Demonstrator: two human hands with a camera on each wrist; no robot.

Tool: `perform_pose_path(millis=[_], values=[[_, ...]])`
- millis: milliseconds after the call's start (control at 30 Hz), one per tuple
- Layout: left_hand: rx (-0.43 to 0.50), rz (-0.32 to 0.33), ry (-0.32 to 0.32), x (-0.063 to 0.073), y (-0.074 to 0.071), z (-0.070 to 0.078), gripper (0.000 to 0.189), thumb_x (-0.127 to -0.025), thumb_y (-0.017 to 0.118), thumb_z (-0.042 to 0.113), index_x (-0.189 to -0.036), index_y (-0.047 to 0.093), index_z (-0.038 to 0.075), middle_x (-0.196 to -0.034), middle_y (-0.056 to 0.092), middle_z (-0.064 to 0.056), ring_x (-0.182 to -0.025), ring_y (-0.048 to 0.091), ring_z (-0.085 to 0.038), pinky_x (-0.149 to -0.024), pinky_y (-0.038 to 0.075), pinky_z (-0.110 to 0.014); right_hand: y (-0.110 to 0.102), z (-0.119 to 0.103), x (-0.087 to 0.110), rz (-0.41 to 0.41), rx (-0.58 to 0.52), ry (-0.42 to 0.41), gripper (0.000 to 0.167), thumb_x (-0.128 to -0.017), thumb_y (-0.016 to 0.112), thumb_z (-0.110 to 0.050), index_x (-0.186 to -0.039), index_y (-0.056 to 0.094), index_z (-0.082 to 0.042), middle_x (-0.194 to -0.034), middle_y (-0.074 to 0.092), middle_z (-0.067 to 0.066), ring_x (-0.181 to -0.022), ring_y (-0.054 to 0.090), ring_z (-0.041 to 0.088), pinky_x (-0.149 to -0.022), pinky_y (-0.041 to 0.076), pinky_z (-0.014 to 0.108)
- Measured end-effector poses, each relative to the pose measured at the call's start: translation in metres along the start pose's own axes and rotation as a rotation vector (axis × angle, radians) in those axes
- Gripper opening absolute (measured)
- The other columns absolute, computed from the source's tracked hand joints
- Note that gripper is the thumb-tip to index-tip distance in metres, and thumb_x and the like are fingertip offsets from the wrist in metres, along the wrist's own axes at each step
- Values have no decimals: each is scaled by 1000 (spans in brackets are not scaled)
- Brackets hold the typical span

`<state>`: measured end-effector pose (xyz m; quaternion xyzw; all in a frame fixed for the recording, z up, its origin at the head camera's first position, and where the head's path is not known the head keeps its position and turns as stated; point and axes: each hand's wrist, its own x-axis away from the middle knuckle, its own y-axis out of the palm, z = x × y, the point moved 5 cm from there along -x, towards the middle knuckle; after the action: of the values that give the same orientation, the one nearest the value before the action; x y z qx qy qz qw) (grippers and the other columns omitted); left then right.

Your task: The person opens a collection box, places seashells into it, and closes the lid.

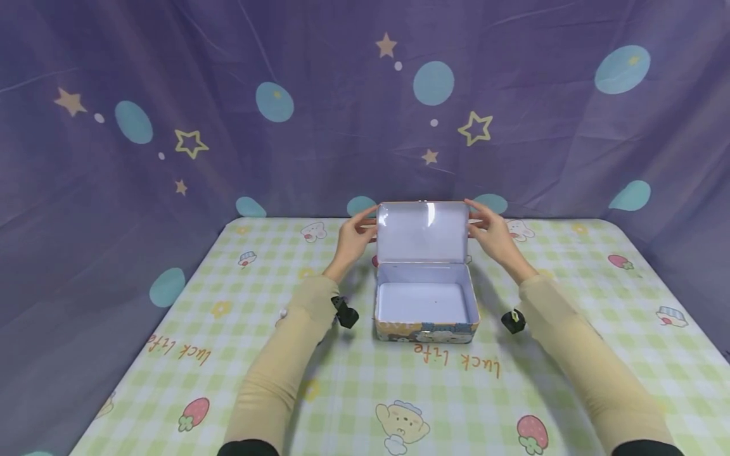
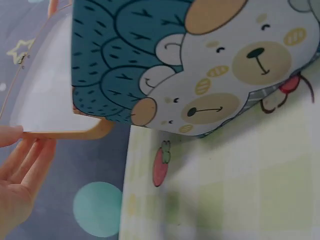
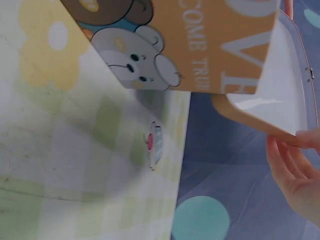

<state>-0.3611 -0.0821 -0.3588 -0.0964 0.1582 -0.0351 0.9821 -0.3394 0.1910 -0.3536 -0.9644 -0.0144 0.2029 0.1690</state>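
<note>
A hinged tin box (image 1: 424, 334) with printed cartoon animals stands on the table, its white inside facing up. Its lid (image 1: 422, 234) is raised nearly upright at the back. My left hand (image 1: 355, 240) pinches the lid's left edge between thumb and fingers, as the left wrist view shows on the orange rim (image 2: 65, 135). At the opposite edge, my right hand (image 1: 492, 237) pinches the lid the same way; the right wrist view shows that thumb and the fingers (image 3: 285, 160) on the rim. A small clasp (image 3: 311, 73) sits on the lid's far edge.
A green checked cloth (image 1: 342, 399) with printed fruit and cartoon figures covers the table. Behind it hangs a purple curtain (image 1: 342, 158) with stars and blue dots. Black wrist devices (image 1: 345, 313) sit at both sleeves, either side of the box.
</note>
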Motion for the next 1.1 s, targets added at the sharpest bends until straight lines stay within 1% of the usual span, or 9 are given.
perform_pose_path(millis=[267,367,467,633,700,767,867,967,1100], values=[[51,-13,-100,-8,4,-19,42,-83,54,-6,-124,50,4,-106,57,-27,-87,59,-39,-72,51,-39,5,18,-7,-76,-16,109,52,-85,43,11,-135,30,3,-117,46,34,-94,53,42,-68,52,29],[41,-20,-102,-9,4,-24,42,-83,55,-4,-123,52,7,-102,60,-22,-82,62,-33,-68,52,-37,7,24,-7,-78,-32,141,51,-85,44,9,-134,31,3,-118,46,33,-95,54,39,-69,52,34],[60,-30,-40,-28,4,-64,41,-82,59,2,-121,55,13,-95,64,-13,-71,64,-22,-57,53,-29,8,30,-8,-79,-46,183,50,-86,45,7,-134,32,2,-120,46,32,-95,55,34,-70,51,34],[3,-45,-86,-65,8,-138,43,-83,58,5,-125,51,13,-99,62,-12,-70,64,-21,-55,52,-29,10,42,-9,-99,-103,266,49,-88,45,3,-134,32,1,-123,44,31,-85,56,15,-72,51,32],[-25,-58,-136,-68,10,-148,44,-84,57,6,-127,49,13,-102,60,-13,-71,64,-23,-57,53,-32,10,47,-9,-114,-134,298,49,-88,45,2,-135,31,1,-124,42,31,-80,56,9,-73,51,30],[23,-73,-92,-71,10,-159,42,-83,61,11,-123,53,17,-94,61,-7,-62,62,-18,-50,52,-28,11,51,-9,-129,-156,329,49,-89,45,1,-136,30,1,-126,41,31,-78,56,6,-72,51,27],[5,-95,-125,-69,11,-161,41,-84,60,15,-123,53,20,-93,61,-4,-65,63,-18,-52,52,-30,12,56,-8,-150,-165,368,49,-90,44,-1,-136,29,0,-127,39,31,-83,56,10,-72,50,24],[-26,-92,-137,-80,12,-188,40,-84,58,15,-124,52,19,-92,60,-7,-67,63,-19,-51,52,-32,13,59,-7,-161,-157,395,49,-90,44,-2,-137,28,0,-127,40,31,-87,56,14,-74,50,25],[-43,-101,-161,-100,12,-232,37,-82,63,28,-117,55,33,-89,60,-4,-67,63,-18,-51,52,-34,14,62,-7,-171,-160,415,49,-90,43,-1,-136,27,1,-126,40,32,-86,54,12,-79,49,31]])
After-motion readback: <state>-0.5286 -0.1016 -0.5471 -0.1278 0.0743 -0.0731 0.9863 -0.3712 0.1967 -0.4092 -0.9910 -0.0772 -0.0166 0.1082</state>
